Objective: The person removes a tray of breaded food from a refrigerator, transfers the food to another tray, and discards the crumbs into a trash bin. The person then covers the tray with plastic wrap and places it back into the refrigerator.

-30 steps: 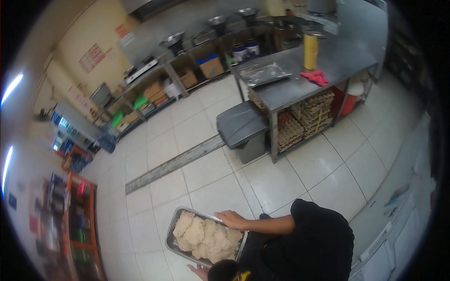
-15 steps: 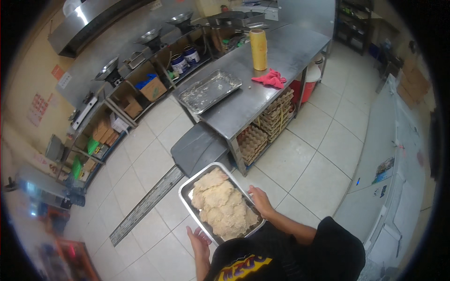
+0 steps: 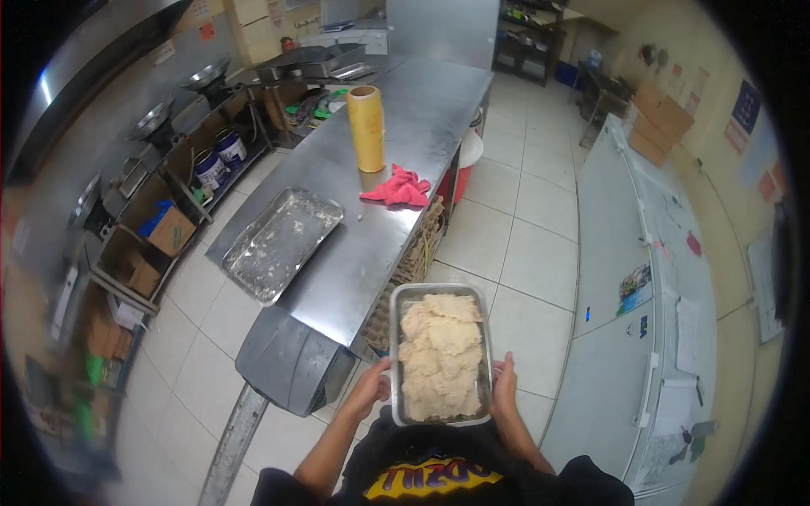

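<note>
Close to my body I carry a deep metal tray (image 3: 395, 337) with a pale rim. A heap of pale, lumpy, coated food pieces (image 3: 443, 358) fills it; their exact kind is unclear. Gripping the left side of the tray is my left hand (image 3: 371, 391), its fingers curled at the wall. Opposite, my right hand (image 3: 504, 384) holds the right side. Beyond the tray stands a steel table (image 3: 325, 274). On it lie a shallow metal tray (image 3: 283, 240) with pale residue, a pink cloth (image 3: 398, 187) and an upright yellow roll (image 3: 366, 131).
A grey lidded bin (image 3: 291, 358) stands at the table's near end. Egg cartons (image 3: 418, 253) are stacked beneath it. Long white chest freezers (image 3: 620, 253) line the right side, cardboard boxes (image 3: 658, 122) on top. Burners and shelves run along the left wall.
My view has turned right, so the table appears farther left. The filled tray now sits straighter before me, and my left hand has closed on its side.
</note>
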Tool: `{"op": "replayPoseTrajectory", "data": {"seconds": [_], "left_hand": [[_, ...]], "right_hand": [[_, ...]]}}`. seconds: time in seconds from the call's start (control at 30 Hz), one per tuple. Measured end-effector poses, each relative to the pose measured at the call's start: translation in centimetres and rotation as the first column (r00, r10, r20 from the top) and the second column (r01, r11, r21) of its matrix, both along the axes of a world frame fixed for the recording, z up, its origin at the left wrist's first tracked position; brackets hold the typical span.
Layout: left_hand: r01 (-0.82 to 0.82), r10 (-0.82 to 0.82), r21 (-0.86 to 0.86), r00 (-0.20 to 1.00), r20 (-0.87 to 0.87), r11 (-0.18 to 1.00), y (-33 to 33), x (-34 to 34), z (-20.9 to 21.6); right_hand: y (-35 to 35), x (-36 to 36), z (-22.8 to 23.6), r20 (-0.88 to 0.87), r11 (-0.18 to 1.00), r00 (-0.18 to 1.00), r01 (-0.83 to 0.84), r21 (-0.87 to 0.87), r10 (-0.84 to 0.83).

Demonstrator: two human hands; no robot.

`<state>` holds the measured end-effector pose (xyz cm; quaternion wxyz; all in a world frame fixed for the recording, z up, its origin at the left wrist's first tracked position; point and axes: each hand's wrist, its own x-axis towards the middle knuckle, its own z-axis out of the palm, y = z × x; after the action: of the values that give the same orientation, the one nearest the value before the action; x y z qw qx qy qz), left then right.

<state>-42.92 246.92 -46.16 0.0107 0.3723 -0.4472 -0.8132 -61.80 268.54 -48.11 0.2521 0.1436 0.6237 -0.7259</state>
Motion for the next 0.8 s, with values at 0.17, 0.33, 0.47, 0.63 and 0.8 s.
{"op": "replayPoseTrajectory", "data": {"seconds": [0.17,0.33,0.47,0.63,0.8], "left_hand": [[0.126,-0.129,0.072,0.991,0.044,0.989,-4.4,-12.1,-0.1],[0.083,-0.087,0.040,0.990,0.113,0.996,-6.8,-24.5,-1.4],[0.017,-0.018,0.008,0.988,0.152,1.000,-9.6,-34.6,-1.4],[-0.068,0.070,-0.033,0.995,0.070,0.997,-13.5,-45.3,0.6],[-0.134,0.156,-0.121,0.967,0.201,0.984,-18.5,-53.4,-2.0]], "right_hand": [[-0.6,-8.3,-2.4,0.007,0.998,0.998,0.069,-0.017,-0.069],[-3.9,-20.1,-3.1,-0.150,0.977,0.984,0.124,0.174,-0.098],[-8.4,-33.6,-2.0,-0.249,0.977,0.960,-0.080,0.199,0.130],[-17.0,-48.9,-0.8,-0.322,0.924,0.883,-0.252,0.289,0.342],[-26.7,-58.8,-2.1,-0.371,0.843,0.766,-0.408,0.351,0.525]]}}
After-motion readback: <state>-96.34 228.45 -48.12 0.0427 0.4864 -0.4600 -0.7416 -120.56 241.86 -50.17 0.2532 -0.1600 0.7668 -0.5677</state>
